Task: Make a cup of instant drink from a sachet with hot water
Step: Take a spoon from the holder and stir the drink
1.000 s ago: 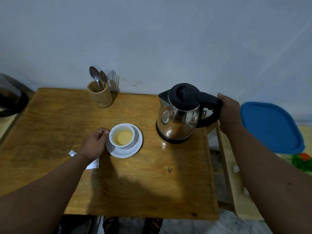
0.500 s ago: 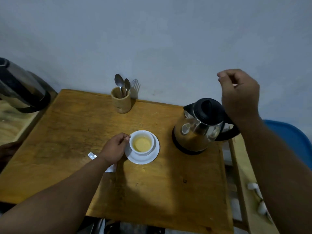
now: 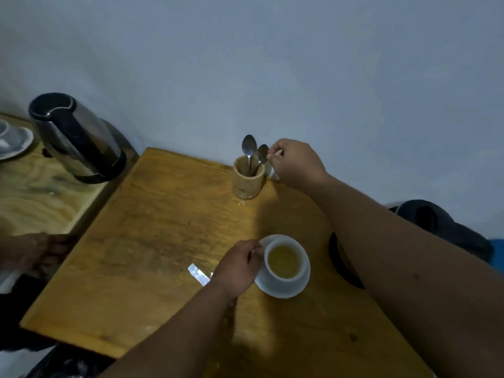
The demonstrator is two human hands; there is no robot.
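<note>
l hand (image 3: 237,266): curled round small white ceramic cup (image 3: 285,261) w/ yellow drink, at 5 o'clock
r hand (image 3: 296,162): pinched a utensil handle by wooden holder (image 3: 248,177), 12 o'clock

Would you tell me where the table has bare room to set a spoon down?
The wide stretch left of the cup, between the utensil holder and the sachet, is bare. The right side is crowded by the forearm.

There is just one view — a camera worn on the person's head, looking forward and down at the wooden table (image 3: 152,241) from close above. It is tilted, so the table runs at a slant, and the pale wall (image 3: 300,64) fills the top half — both forearms reach in from below.
</note>
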